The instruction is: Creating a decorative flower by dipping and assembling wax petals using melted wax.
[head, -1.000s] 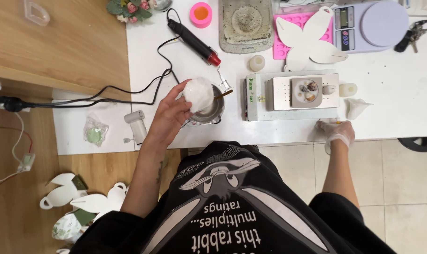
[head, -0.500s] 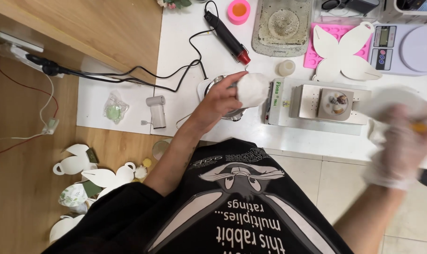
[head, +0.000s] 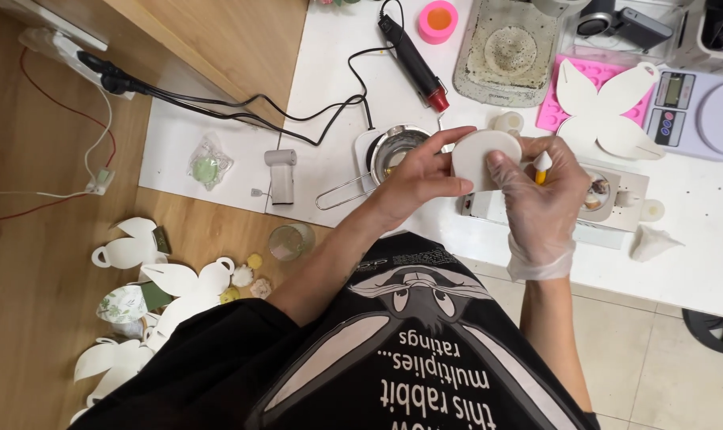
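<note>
White disc (head: 482, 155) sits between both of my hands, held just above the table's near edge. My bare left hand (head: 415, 177) grips it from the left, thumb and fingers on its rim. My gloved right hand (head: 543, 191) presses fingers on the disc's right side and also pinches a small white-and-orange tool (head: 541, 165).

From the head view, just behind my left hand I see a steel pot (head: 395, 150) with a long wire handle on a small white base; a little yellowish liquid shows in it. Further back, a grey square tray (head: 511, 54) holds a pale crusted residue, and a pink ring-shaped tub (head: 438, 20) has an orange centre. A clear glass cup (head: 290, 241) stands on the wood floor (head: 27, 263) beside white petal-shaped cutouts (head: 182, 283).

The table (head: 695, 239) is white, with black cables (head: 242, 107) trailing off to the left. On it lie a black heat tool with a red tip (head: 415, 57), a pink mould (head: 564, 95) under white cutouts, and a grey scale (head: 707, 111). A clear bag with a green piece (head: 208, 165) lies on the left.
</note>
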